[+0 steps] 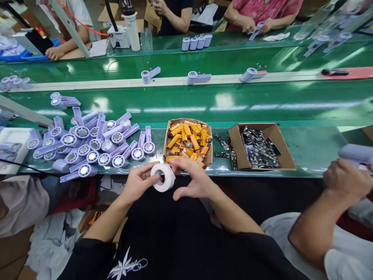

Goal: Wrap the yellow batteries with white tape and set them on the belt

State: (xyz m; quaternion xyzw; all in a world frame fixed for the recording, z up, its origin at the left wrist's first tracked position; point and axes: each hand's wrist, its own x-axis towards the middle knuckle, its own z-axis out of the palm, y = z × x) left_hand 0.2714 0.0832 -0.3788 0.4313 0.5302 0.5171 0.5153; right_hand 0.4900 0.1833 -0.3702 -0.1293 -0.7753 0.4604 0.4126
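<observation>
A roll of white tape is held in my left hand, thumb across its face and fingers behind its rim. My right hand is just right of the roll, thumb and fingers spread apart; its fingertips pass behind the roll's upper edge, so I cannot tell whether they touch it. Beyond my hands stands a cardboard box of orange-wrapped battery cells. A heap of lilac fan housings with handles covers the bench to the left.
A cardboard box of dark circuit boards stands right of the cells, some boards beside it. Past the bench runs a green conveyor with lilac housings on its pale strip. A co-worker's hand holds a lilac part at right. Other people sit opposite.
</observation>
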